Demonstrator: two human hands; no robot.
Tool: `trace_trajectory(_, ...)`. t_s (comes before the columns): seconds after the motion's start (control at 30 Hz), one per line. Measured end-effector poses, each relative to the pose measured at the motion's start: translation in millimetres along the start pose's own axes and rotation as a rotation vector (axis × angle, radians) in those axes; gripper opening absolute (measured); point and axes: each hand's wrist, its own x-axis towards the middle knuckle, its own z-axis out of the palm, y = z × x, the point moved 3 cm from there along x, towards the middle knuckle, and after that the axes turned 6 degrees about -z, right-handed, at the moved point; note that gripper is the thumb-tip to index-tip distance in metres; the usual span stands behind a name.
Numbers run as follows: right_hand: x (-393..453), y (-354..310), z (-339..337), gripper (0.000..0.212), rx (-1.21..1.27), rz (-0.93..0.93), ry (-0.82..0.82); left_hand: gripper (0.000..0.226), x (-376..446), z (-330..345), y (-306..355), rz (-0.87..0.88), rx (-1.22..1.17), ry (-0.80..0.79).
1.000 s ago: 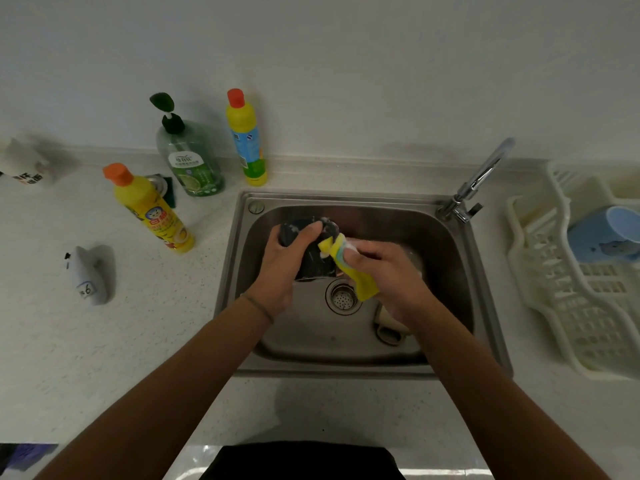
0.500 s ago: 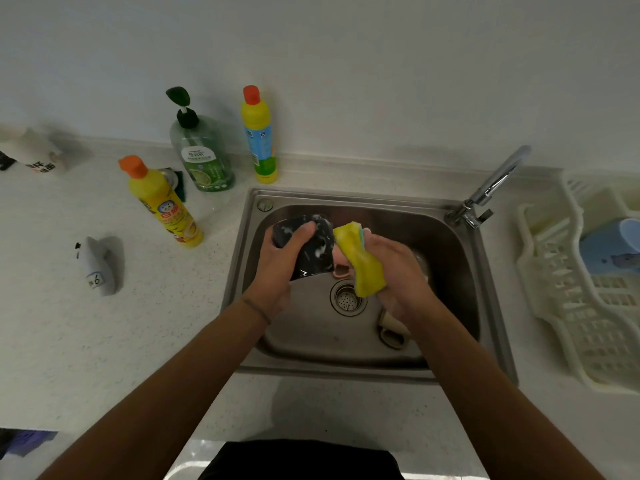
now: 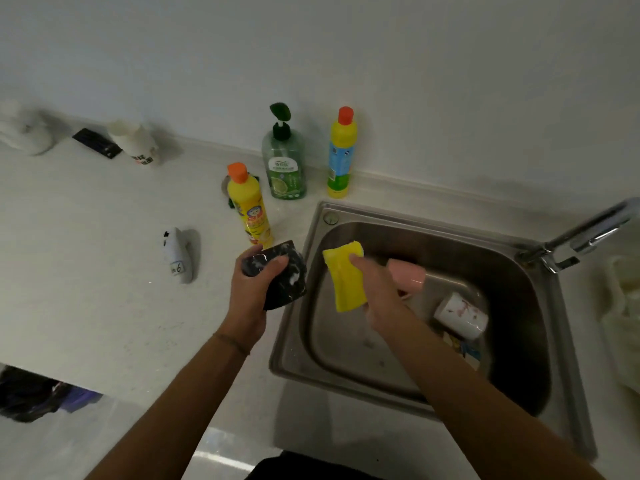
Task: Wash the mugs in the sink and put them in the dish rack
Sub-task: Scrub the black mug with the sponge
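Observation:
My left hand [image 3: 252, 299] grips a black marbled mug [image 3: 285, 282] streaked with foam, held over the left rim of the steel sink [image 3: 530, 292]. My right hand [image 3: 377, 292] holds a yellow sponge [image 3: 346, 280] above the basin, apart from the mug. Inside the sink a pink mug [image 3: 408, 273] lies on its side behind my right hand. A white mug with a pink pattern [image 3: 460, 315] lies on its side at the right of the basin. Only a pale edge of the dish rack [image 3: 623, 306] shows at the far right.
The faucet [image 3: 588, 233] reaches in from the sink's right rear corner. Two yellow bottles [image 3: 247, 206] [image 3: 341, 154] and a green soap dispenser [image 3: 284, 161] stand left of the sink by the wall. A small white item [image 3: 178, 254] and white containers [image 3: 135, 143] lie on the left counter.
The view has swung left. My left hand carried the black mug left, from over the basin to the sink's left rim. The sponge came away from the mug.

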Motion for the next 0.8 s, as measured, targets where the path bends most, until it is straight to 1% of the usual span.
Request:
trace_trajectory(0.07,10,12,26,0.041,-0.04,0.036,-0.026,0.101,1,-22,3,-0.007,-0.015,0.05)
trace_trajectory(0.1,14,17,38,0.038,-0.079,0.045,-0.042,0.101,2,-32,4,-0.01,-0.023,0.07)
trace_trajectory(0.2,30,31,72,0.007,-0.224,-0.006,-0.041,0.101,8,-57,7,-0.004,-0.034,0.105)
trace_trajectory(0.23,34,36,81,0.009,-0.256,-0.014,-0.037,0.098,10,-64,8,-0.003,-0.033,0.113)
trace_trajectory(0.3,41,42,100,0.015,-0.325,-0.04,-0.047,0.083,16,-77,9,0.006,-0.025,0.13)
trace_trajectory(0.37,45,46,117,0.014,-0.44,-0.078,-0.052,0.072,21,-88,9,0.017,-0.02,0.146)
trace_trajectory(0.4,49,49,123,0.014,-0.483,-0.096,-0.059,0.073,23,-93,9,0.021,-0.014,0.149)
trace_trajectory(0.5,59,57,139,0.021,-0.594,-0.146,-0.079,0.088,27,-104,9,0.026,0.026,0.151)
trace_trajectory(0.67,66,63,148,0.033,-0.844,-0.229,-0.109,0.085,28,-105,11,0.036,0.039,0.132)
trace_trajectory(0.8,64,58,141,0.039,-0.945,-0.274,-0.113,0.082,27,-98,12,0.054,0.071,0.094)
